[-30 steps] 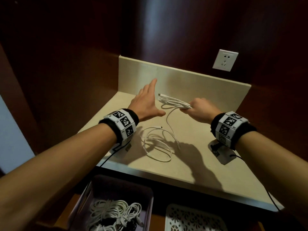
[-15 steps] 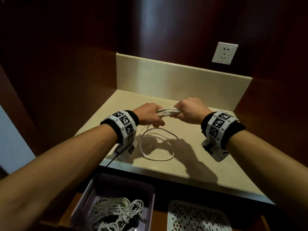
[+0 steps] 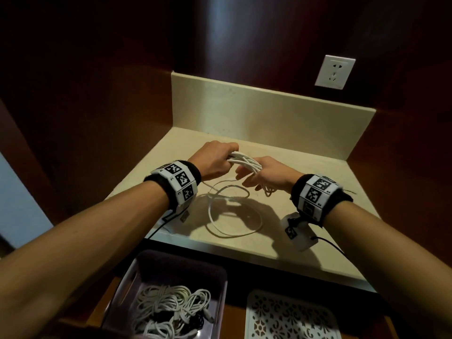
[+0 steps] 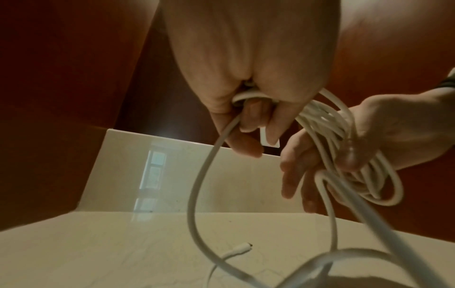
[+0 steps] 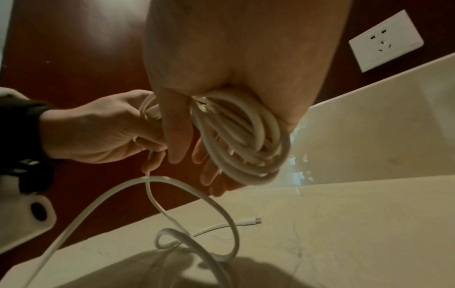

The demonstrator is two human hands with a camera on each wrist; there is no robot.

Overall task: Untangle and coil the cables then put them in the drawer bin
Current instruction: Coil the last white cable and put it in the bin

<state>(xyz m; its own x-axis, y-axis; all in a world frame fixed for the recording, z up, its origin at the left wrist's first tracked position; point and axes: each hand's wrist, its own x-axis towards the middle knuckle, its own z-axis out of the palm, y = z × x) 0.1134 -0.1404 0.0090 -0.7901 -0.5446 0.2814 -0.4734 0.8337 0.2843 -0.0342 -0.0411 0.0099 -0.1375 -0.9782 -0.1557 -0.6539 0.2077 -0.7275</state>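
A white cable [image 3: 244, 162] is the thing in hand, a smooth round cord partly gathered into a bundle of several long narrow loops held above the cream stone counter [image 3: 305, 216]. The left hand [image 3: 215, 160] has its fingers curled tight around one end of that bundle, and the left wrist view shows a single strand slipping out from under its fingers and dropping toward the counter. The right hand [image 3: 266, 172] carries the other end of the loops: in the right wrist view the turns hang across its palm and around its fingers, which are only loosely bent, the thumb lying beside them; whether it truly clamps the loops or merely lets them rest there I cannot tell. Below the hands the uncoiled remainder of the cable lies on the counter in one large slack loop [image 3: 234, 216] with a smaller twist in it, and its free end, a slim white plug with a metal tip [image 5: 256, 221], rests flat on the stone toward the back of the counter. In front of the counter, lower down, sits a grey bin [image 3: 215, 272] holding a heap of white cables [image 3: 171, 307] with some dark cord mixed in, and beside that bin to the right is a white perforated tray [image 3: 291, 316]. A white wall socket [image 3: 335, 72] is fixed to the dark wood panel above the counter's raised back edge, to the right.
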